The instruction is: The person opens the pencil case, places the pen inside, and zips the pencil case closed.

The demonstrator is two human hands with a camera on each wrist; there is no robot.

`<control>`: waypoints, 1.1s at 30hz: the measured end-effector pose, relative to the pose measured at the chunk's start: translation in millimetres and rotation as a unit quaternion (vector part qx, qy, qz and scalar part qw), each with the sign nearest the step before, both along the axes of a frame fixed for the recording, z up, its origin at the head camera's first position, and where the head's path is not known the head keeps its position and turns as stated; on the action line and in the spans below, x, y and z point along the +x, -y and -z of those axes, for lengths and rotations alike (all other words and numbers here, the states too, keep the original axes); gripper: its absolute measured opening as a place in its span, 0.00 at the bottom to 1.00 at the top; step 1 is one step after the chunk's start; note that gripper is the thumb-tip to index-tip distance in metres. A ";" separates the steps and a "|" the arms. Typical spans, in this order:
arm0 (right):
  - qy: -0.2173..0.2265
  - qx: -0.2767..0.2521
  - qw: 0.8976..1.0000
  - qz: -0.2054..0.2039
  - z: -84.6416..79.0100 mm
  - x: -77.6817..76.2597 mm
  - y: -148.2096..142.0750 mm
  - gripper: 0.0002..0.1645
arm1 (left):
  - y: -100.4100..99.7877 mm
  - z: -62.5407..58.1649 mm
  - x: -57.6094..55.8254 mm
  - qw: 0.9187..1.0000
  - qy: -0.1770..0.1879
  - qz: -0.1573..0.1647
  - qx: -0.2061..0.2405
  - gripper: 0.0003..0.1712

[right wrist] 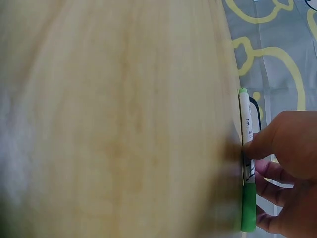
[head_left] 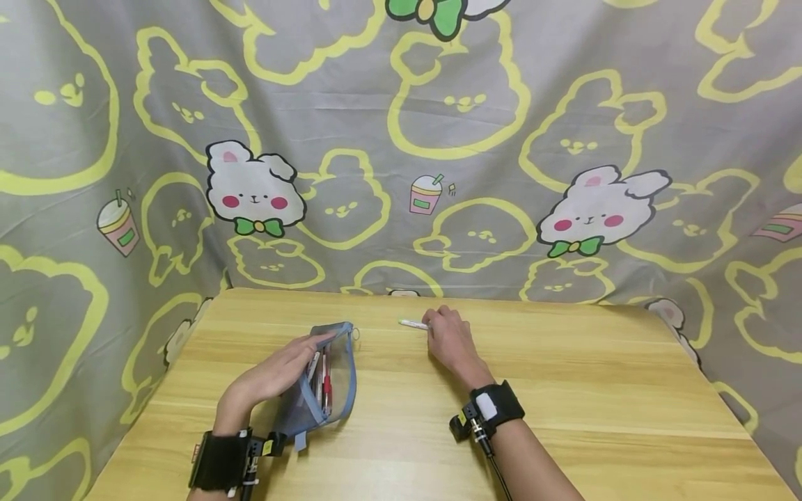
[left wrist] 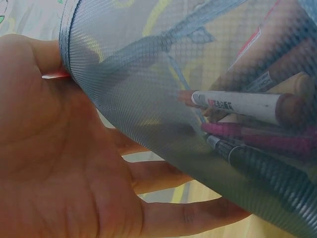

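A blue mesh pencil case (head_left: 352, 379) stands with its zipped mouth open, several pens and markers inside. My left hand (head_left: 276, 372) grips it at the upper edge. In the left wrist view the thumb goes over the rim and the other fingers lie behind the mesh. A white marker (left wrist: 233, 105) with brown ends shows through the mesh. Toward the back of the table, my right hand (head_left: 452, 341) pinches a white marker with a green cap (right wrist: 248, 208) between thumb and fingers. That marker lies level, right at the tabletop, its light green end pointing left in the head view.
The wooden table (head_left: 564, 390) reaches back to a grey curtain (head_left: 351, 111) with yellow outlines and white rabbits. Curtain also hangs along both sides. A black strap with a small camera is on each wrist, and a cable runs along the right forearm.
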State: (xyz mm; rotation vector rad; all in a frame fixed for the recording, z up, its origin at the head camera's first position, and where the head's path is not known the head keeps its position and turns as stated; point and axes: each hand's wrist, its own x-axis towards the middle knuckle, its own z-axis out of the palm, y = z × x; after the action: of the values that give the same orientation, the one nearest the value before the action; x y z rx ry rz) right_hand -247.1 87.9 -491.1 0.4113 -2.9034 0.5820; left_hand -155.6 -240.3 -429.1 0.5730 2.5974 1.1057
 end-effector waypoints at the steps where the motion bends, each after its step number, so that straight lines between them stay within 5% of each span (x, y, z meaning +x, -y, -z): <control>1: 0.003 0.002 1.000 -0.002 -0.1 0.1 -0.3 0.10 | -0.3 -0.2 0.1 1.000 0.000 0.001 -0.001 0.31; 10: 0.028 -0.018 0.999 -0.022 -8.2 3.4 -0.4 0.10 | -0.4 -1.2 0.9 1.000 -0.002 0.005 0.002 0.30; 33: 0.043 -0.121 0.991 0.023 -44.0 32.1 1.0 0.12 | 0.4 0.6 0.2 1.000 -0.006 0.016 0.014 0.30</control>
State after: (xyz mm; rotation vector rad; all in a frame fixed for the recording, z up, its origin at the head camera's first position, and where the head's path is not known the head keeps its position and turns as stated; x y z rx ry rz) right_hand -215.0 86.9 -447.1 0.2911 -2.8641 0.9516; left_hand -155.4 -240.7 -429.7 0.6264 2.5779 1.1333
